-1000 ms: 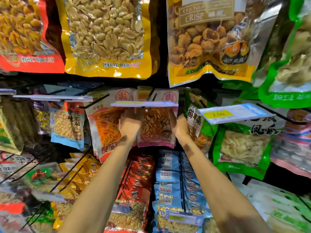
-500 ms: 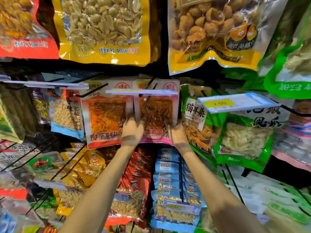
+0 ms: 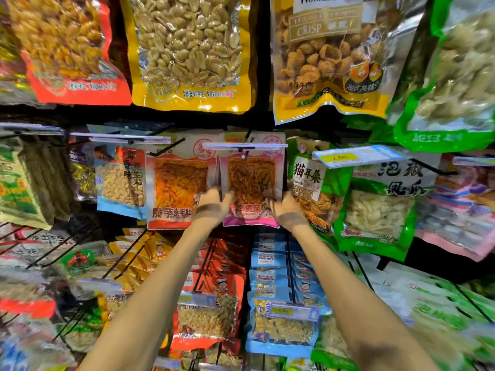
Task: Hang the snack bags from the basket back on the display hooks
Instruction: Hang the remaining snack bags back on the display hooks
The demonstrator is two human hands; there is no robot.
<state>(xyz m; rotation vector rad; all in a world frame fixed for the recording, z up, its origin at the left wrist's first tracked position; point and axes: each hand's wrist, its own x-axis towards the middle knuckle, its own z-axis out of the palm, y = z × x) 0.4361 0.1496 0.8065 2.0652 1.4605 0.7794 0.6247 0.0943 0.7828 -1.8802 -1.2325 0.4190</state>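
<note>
Head view shows a pink-edged snack bag point(image 3: 251, 180) hanging on a display hook point(image 3: 245, 148), its top tucked behind a clear price strip point(image 3: 243, 145) at the hook's front. Both hands meet the bag at its lower part. The left hand point(image 3: 213, 207) holds the bag's lower left edge, with its thumb point(image 3: 230, 196) lying over the front of the pack; the right hand point(image 3: 285, 210) holds the lower right corner, with fingers curled round the edge. Each grip is thus closed on the bag, and the bag sits between the two hands and rises above them toward the hook.

Just beside it on the left hangs an orange-edged bag point(image 3: 179, 183) of the same make, its edge touching or overlapping the pink one. To the right hangs a green bag point(image 3: 310, 183) of crisps, partly behind the right hand, and beyond it a yellow price tag point(image 3: 356, 156). Above hang a large yellow bag of peanuts point(image 3: 190, 49) and a yellow crisp bag point(image 3: 326, 54). Below the forearms are rows of red packs point(image 3: 219, 285) and blue packs point(image 3: 278, 290) on lower hooks.
</note>
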